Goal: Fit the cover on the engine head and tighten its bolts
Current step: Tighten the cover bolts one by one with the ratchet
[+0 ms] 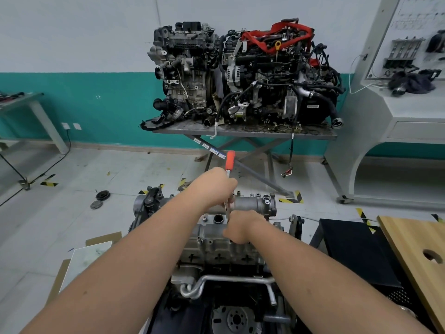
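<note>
left hand (218,186) grips an orange-handled wrench (228,179), right hand (238,225) pinches its lower end over the cover (216,239) seated on the engine head; tilting might slip it off the bolt.

Ahead of you the wall (96,32) is white above and teal below, with two outlets (71,126) near its base. Against it stands a scissor-leg metal table (243,132) carrying two complete engines (243,73). At your far left is a grey bench (29,102); at your right, a white training console (395,112) with a panel of mounted parts. The floor (120,169) is pale tile with yellow-black tape marks (49,181), two loose pulleys (100,200) and flattened cardboard (91,251). A wooden board (414,242) lies at your right.
</note>
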Motion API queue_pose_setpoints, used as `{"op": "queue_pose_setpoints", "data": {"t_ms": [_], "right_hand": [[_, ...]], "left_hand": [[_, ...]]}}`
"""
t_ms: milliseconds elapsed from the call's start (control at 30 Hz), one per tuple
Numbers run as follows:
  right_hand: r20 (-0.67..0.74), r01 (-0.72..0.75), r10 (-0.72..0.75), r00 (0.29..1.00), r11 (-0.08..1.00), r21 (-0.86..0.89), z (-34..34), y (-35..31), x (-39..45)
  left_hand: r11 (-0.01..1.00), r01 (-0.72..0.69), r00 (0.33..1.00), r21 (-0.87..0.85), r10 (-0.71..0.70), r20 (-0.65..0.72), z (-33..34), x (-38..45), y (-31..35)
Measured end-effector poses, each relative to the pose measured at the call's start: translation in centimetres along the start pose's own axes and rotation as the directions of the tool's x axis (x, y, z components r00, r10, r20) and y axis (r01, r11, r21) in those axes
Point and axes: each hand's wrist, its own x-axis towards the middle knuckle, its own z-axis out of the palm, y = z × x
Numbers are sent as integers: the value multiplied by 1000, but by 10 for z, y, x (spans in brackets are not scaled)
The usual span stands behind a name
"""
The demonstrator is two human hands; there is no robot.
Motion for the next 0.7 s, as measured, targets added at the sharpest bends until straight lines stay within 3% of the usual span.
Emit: {"op": "queue_pose_setpoints", "data": {"t_ms": [67,167,233,300,333,367,400,467,500,567,633,700], "right_hand": [[0,11,-11,1000,1000,-24,0,0,-1],[-10,65,-65,998,997,-43,-1,-2,-3],[-23,129,-132,991,988,-85,-2,-2,-5],[-85,187,-186,979,982,-4,1,0,-8],[-117,200,-183,976,968,149,4,3,-8],[-129,196,-160,979,916,351,6,5,-7],[-134,190,-141,981,844,502,10,7,-4],[-41,57,-44,998,890,452,4,8,-3],[8,-10,8,1000,930,369,1,7,-2],[-15,57,-56,998,989,137,-2,6,0],[-1,141,-141,990,989,-51,-1,3,1],[26,95,-93,995,992,-89,2,3,4]], "left_hand": [[945,-111,992,308,123,-21,3,0,4],[733,-204,921,649,368,-127,20,-7,-3],[635,-269,793,725,573,-208,34,-12,-14],[616,-338,611,712,719,-332,47,-15,-26],[652,-366,532,664,732,-425,52,-15,-32],[713,-395,500,580,696,-515,59,-15,-36],[780,-430,523,455,626,-579,66,-16,-38],[857,-513,673,43,433,-599,81,-19,-40],[816,-528,751,-234,320,-578,87,-21,-38],[635,-485,834,-601,128,-537,96,-25,-28],[495,-430,864,-755,-18,-504,98,-23,-22],[384,-277,938,-881,-91,-334,91,-18,-23]]}}
